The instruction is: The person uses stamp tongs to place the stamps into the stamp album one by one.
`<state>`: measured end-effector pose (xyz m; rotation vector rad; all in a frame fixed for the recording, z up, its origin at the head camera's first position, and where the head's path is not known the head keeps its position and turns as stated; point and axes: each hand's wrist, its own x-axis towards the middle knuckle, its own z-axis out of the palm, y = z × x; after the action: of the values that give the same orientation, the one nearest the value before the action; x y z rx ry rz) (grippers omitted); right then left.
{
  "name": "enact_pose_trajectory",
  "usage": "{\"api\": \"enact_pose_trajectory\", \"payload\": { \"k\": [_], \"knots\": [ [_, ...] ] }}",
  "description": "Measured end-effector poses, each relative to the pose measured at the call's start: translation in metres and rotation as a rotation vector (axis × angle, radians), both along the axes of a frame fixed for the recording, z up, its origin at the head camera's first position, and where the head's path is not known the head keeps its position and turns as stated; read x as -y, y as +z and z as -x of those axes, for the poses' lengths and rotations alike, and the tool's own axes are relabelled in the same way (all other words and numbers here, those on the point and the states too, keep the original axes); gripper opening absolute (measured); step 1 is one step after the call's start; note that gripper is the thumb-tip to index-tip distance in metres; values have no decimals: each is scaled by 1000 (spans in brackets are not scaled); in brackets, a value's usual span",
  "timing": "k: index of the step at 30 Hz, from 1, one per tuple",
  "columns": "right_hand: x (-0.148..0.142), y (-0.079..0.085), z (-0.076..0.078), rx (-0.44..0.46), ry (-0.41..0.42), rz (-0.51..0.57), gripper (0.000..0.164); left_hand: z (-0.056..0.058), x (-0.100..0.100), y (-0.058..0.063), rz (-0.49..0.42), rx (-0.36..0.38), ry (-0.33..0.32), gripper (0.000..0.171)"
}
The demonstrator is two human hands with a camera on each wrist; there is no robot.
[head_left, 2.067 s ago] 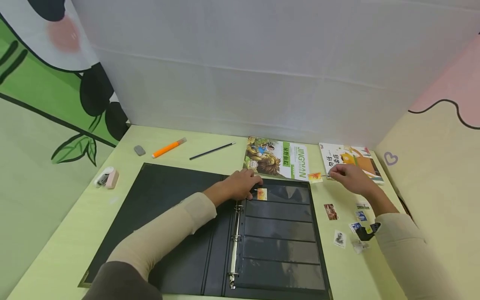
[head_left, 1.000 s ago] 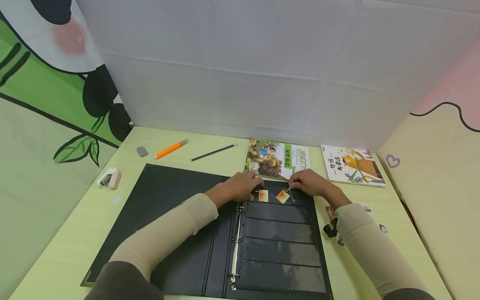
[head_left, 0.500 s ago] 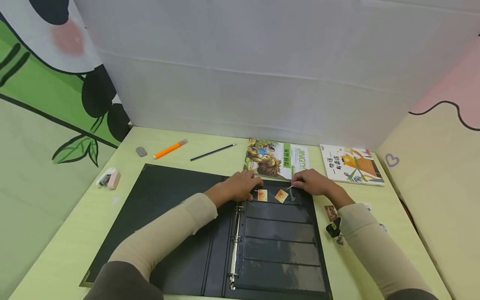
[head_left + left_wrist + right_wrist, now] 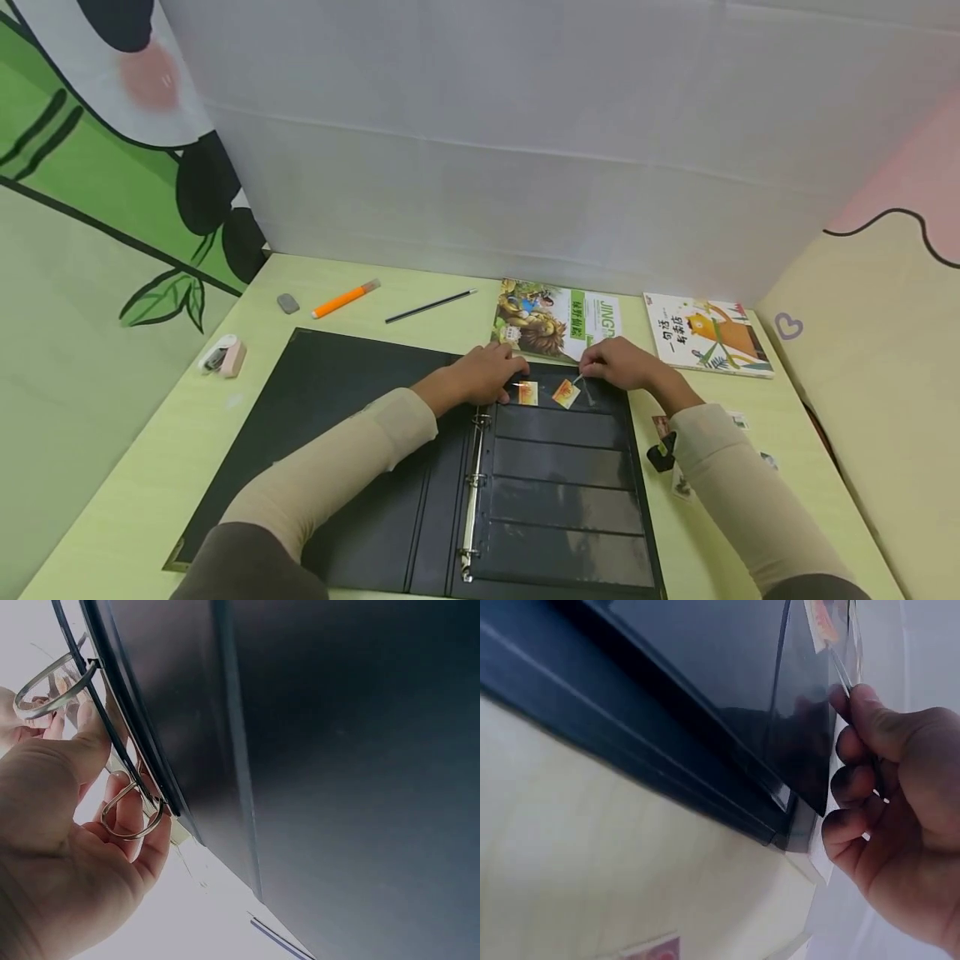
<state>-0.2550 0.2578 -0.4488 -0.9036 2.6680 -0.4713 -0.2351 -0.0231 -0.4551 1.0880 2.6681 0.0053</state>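
Observation:
A black ring binder (image 4: 360,467) lies open, with a black stamp album page (image 4: 562,467) of clear pocket strips on its rings. My left hand (image 4: 480,375) grips the page's top inner corner, fingers curled beside the metal rings (image 4: 135,817). Just right of its fingertips, an orange-and-white stamp (image 4: 528,393) lies at the top strip. In my right hand (image 4: 618,364) I pinch slim metal tweezers (image 4: 841,671). Their tips hold a second orange-and-yellow stamp (image 4: 566,393), tilted, over the top strip.
Behind the binder lie two picture books (image 4: 558,321), a pencil (image 4: 431,306), an orange marker (image 4: 345,299) and a grey eraser (image 4: 287,303). A pink-and-white stapler (image 4: 222,357) sits at left. Several loose stamps (image 4: 681,483) lie at right, partly hidden by my right forearm.
My right hand has carried the tweezers and stamp leftward from beside the books to the top strip, then stayed there with slight shifts. My left hand has kept its place.

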Motion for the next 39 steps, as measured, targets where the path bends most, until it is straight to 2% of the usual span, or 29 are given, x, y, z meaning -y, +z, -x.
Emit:
{"api": "enact_pose_trajectory", "payload": {
  "k": [5, 11, 15, 23, 35, 39],
  "knots": [
    [-4, 2, 6, -85, 27, -2, 13, -1, 0, 0, -4, -3, -2, 51],
    [-4, 6, 9, -79, 38, -41, 12, -2, 0, 2, -4, -6, -7, 51],
    [-2, 7, 9, -107, 33, -76, 10, -2, 0, 2, -2, -9, -8, 51],
    [8, 3, 8, -92, 89, -72, 11, -1, 1, 0, 3, -7, -6, 51],
    [11, -1, 3, -33, 57, -37, 12, 1, -1, -4, 22, -20, -16, 53],
    [5, 0, 2, -55, 45, -27, 14, 3, 0, -5, 34, -18, -18, 53]
  ]
}}
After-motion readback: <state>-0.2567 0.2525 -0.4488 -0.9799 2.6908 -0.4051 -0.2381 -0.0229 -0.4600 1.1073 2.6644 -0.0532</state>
